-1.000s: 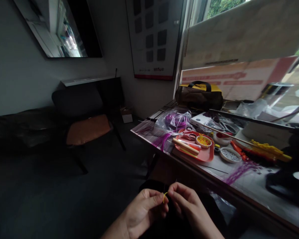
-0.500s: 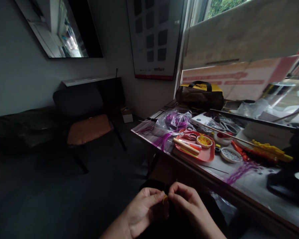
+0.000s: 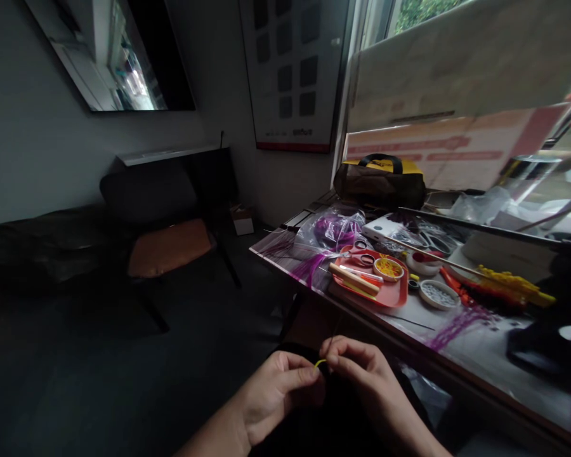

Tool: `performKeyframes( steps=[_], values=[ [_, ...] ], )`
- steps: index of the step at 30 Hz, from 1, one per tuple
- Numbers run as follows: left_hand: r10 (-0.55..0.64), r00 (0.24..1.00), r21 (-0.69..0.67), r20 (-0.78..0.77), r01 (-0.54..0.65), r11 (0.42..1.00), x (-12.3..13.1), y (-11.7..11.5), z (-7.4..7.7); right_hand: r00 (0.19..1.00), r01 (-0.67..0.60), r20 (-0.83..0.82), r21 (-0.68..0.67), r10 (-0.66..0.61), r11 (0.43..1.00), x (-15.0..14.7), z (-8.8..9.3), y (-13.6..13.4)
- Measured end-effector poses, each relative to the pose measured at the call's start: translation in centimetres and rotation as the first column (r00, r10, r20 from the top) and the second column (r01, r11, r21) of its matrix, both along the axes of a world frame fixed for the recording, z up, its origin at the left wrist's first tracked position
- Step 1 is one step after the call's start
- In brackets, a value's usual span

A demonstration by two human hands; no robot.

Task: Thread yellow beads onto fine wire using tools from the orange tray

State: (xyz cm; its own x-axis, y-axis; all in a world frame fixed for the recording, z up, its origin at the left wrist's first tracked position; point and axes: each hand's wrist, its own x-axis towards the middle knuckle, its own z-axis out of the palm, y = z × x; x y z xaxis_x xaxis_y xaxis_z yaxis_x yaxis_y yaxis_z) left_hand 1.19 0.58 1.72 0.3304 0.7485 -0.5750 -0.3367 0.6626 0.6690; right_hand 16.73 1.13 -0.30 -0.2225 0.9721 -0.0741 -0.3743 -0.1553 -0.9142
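Low in front of my lap, a short yellow strand (image 3: pixel 320 362) bends between my two hands. Thumb and forefinger of my left hand (image 3: pixel 278 390) pinch one end of it. The other end runs into the pinched fingertips of my right hand (image 3: pixel 361 371). Something dark and very thin sticks up from those right fingertips, too fine to make out. On the table, a small round dish (image 3: pixel 388 268) holds similar yellow-orange strands. It stands in a red tray (image 3: pixel 400 295) with pens, a wooden-handled tool (image 3: pixel 354 277) and scissors (image 3: pixel 365 260).
The table edge (image 3: pixel 409 343) runs diagonally beyond and right of my hands. A bowl of pale small pieces (image 3: pixel 439 295), purple strands (image 3: pixel 461 327), a yellow feathery bundle (image 3: pixel 514 284) and a bag (image 3: pixel 380 184) lie on it. A chair (image 3: pixel 169 247) stands to the left.
Both hands have risen slightly, and the right one has shifted a little. The yellow strand, hanging down at the left fingertips before, now spans the gap between both hands.
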Motion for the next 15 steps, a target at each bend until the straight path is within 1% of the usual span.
performKeyframes(
  steps=[7, 11, 15],
  values=[
    [0.016, 0.998, -0.052, 0.067, -0.013, 0.999, -0.06, 0.35, -0.46, 0.999, 0.038, 0.027, -0.074, -0.036, 0.997, -0.26, -0.09, -0.39],
    [0.013, 0.996, -0.062, 0.089, -0.007, 0.998, -0.02, 0.28, -0.60, 0.997, 0.068, 0.031, -0.051, -0.066, 0.996, -0.36, -0.26, -0.38],
    [0.004, 0.995, -0.065, 0.097, 0.002, 0.998, 0.06, 0.36, -0.47, 0.992, 0.103, 0.071, -0.005, -0.102, 0.995, -0.32, -0.25, -0.40]
  ],
)
